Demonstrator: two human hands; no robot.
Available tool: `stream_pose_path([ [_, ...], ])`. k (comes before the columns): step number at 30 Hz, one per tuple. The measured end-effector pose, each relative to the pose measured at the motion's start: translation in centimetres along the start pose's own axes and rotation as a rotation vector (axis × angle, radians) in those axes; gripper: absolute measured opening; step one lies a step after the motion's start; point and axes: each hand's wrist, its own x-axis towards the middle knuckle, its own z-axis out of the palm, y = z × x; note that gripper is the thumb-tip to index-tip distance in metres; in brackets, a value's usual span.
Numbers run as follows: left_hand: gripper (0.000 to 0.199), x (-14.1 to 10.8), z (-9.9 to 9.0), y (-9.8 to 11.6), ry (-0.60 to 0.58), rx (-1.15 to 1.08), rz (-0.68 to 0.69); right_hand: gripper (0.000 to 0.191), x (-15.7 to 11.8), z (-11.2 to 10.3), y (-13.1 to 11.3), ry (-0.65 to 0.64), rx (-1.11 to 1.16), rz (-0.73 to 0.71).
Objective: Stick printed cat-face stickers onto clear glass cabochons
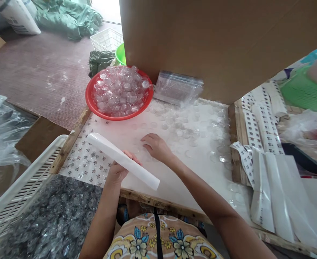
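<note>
My left hand (120, 169) is closed around a long white strip of paper (126, 163), folded or curled lengthwise, slanting from upper left to lower right over the table's front edge. My right hand (157, 147) is just right of the strip, above the white tabletop (137, 135). Its fingers are slightly bent and apart, with nothing visible in them. Small clear plastic discs (180, 132) lie scattered beyond and right of this hand. Farther back, a red basin (115, 118) is heaped with clear round pieces (120, 91). A sheet with small printed motifs (85, 158) lies at the table's left.
A tall cardboard panel (215, 46) stands behind the table, with clear plastic bags (177, 88) leaning there. Printed strips (266, 126) and white strips (271, 190) lie at right. A white basket (23, 183) with many clear pieces (56, 219) is at lower left. Wooden edging (161, 205) borders the table.
</note>
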Motion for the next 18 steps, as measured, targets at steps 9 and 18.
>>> stream_pose_path([
  [9, 0.037, 0.1, -0.6, -0.1, 0.036, 0.007, 0.004, 0.020, 3.8, 3.5, -0.6, -0.185, -0.282, -0.021],
  [18, 0.036, 0.0, -0.1, 0.1, 0.022, -0.070, 0.018, 0.025, 4.1, 3.0, -0.7, -0.140, -0.277, 0.029],
])
